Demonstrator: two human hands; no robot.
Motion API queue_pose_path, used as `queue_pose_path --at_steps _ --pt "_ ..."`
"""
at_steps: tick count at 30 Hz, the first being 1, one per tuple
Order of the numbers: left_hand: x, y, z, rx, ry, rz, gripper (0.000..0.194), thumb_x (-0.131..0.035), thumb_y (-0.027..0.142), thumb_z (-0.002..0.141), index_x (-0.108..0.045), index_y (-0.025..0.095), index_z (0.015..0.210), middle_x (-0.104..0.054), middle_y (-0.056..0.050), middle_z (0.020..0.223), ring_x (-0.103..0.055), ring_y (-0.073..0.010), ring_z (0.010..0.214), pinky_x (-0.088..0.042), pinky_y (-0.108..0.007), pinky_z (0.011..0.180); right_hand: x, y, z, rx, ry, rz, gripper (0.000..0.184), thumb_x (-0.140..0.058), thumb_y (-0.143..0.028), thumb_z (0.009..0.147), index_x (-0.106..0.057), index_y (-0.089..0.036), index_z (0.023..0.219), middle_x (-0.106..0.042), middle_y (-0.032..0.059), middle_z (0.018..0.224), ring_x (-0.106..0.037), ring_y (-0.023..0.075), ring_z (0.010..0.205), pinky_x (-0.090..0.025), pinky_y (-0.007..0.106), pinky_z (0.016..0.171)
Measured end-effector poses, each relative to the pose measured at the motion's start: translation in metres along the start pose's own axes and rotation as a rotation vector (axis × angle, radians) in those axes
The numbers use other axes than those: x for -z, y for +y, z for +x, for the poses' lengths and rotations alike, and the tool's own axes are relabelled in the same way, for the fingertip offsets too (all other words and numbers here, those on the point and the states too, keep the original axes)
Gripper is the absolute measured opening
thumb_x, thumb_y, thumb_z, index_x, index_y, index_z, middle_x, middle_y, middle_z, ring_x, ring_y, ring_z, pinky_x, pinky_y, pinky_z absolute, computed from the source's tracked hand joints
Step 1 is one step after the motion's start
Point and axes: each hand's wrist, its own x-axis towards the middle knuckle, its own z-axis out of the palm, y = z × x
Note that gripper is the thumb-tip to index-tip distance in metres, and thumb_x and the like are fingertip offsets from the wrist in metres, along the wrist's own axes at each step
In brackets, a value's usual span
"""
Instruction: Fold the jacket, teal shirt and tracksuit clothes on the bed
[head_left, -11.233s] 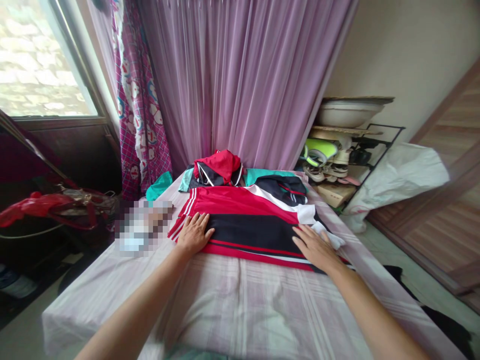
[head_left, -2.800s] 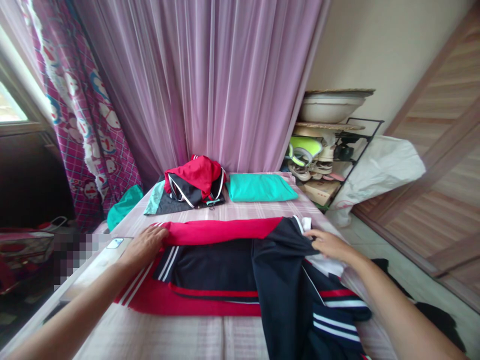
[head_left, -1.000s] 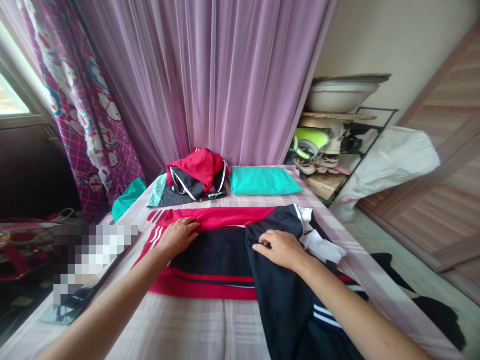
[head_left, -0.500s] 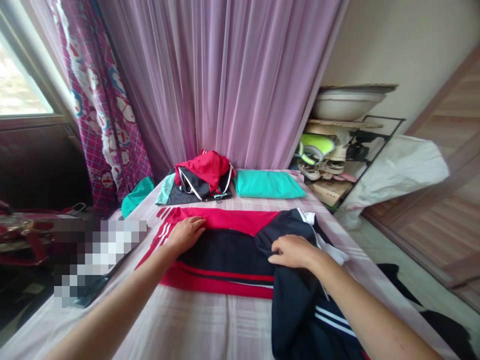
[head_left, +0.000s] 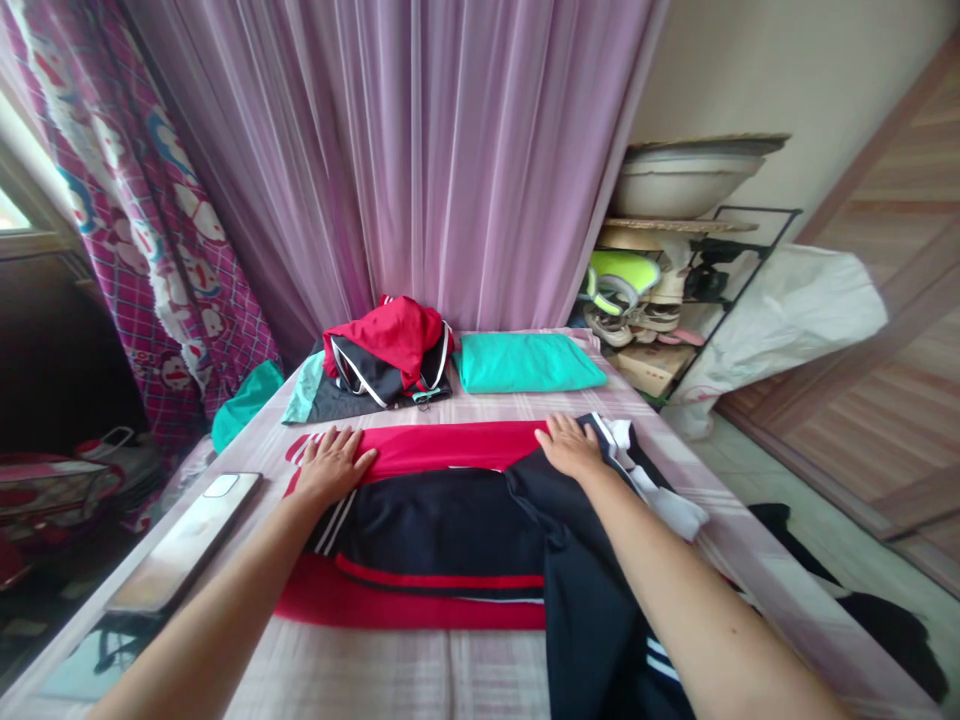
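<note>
A red and black track jacket (head_left: 450,520) with white stripes lies partly folded on the checked cloth. Its left part makes a wide band, and a black sleeve (head_left: 592,620) hangs down towards me on the right. Flat on the left end, by the white stripes, rests my left hand (head_left: 332,465), fingers spread. My right hand (head_left: 570,445) presses on the far edge near the black shoulder, its fingers extended and apart. Some white fabric (head_left: 660,500) shows at the jacket's right end.
Behind the jacket sit a crumpled red and black garment (head_left: 390,345) and a folded turquoise cloth (head_left: 529,362). A phone (head_left: 184,545) lies at the left on the checked cloth (head_left: 397,675). At the right stand a shoe rack (head_left: 739,330) and a white sack (head_left: 810,315).
My left hand has moved left and flattened at the jacket's striped end. My right hand has shifted to the far edge and spread its fingers. The black sleeve panel now reaches further left.
</note>
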Motion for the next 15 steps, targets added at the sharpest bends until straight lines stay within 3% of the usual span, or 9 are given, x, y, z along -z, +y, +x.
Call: queue_pose_path --at_steps 3,5,12,15 --pt "-0.005 -0.003 0.002 0.003 0.012 -0.019 0.065 -0.031 0.056 0.096 -0.044 0.02 0.149 -0.043 -0.014 0.155 -0.026 -0.0347 0.148 -0.021 -0.059 0.116 -0.013 0.031 0.011 -0.098 0.158 -0.044 0.063 -0.022 -0.046 0.1 -0.039 -0.012 0.15 -0.037 0.0177 0.157 -0.031 0.0288 0.145 -0.024 0.049 0.116" --pt "-0.006 -0.003 0.003 0.019 0.011 -0.021 0.066 -0.03 0.057 0.096 -0.043 0.021 0.149 -0.042 -0.012 0.156 -0.024 -0.0348 0.149 -0.02 -0.059 0.116 -0.015 0.038 0.013 -0.106 0.193 -0.049 0.063 -0.023 -0.046 0.1 -0.043 -0.011 0.148 -0.042 0.019 0.153 -0.034 0.0299 0.143 -0.026 0.048 0.114" --pt "0.001 0.004 0.0 0.044 -0.006 -0.009 0.066 -0.031 0.054 0.096 -0.04 0.018 0.151 -0.04 -0.012 0.157 -0.022 -0.0349 0.149 -0.016 -0.059 0.118 -0.01 0.031 0.008 -0.011 0.165 -0.062 0.062 -0.025 -0.044 0.101 -0.036 -0.012 0.152 -0.033 0.0162 0.159 -0.028 0.0262 0.146 -0.02 0.045 0.118" --pt "0.004 0.005 -0.001 0.035 -0.004 -0.009 0.064 -0.031 0.052 0.096 -0.042 0.02 0.15 -0.041 -0.013 0.156 -0.024 -0.0363 0.148 -0.019 -0.063 0.115 -0.008 0.032 0.011 -0.045 0.124 -0.046 0.061 -0.026 -0.045 0.1 -0.04 -0.011 0.149 -0.038 0.0167 0.157 -0.031 0.0271 0.145 -0.023 0.046 0.117"
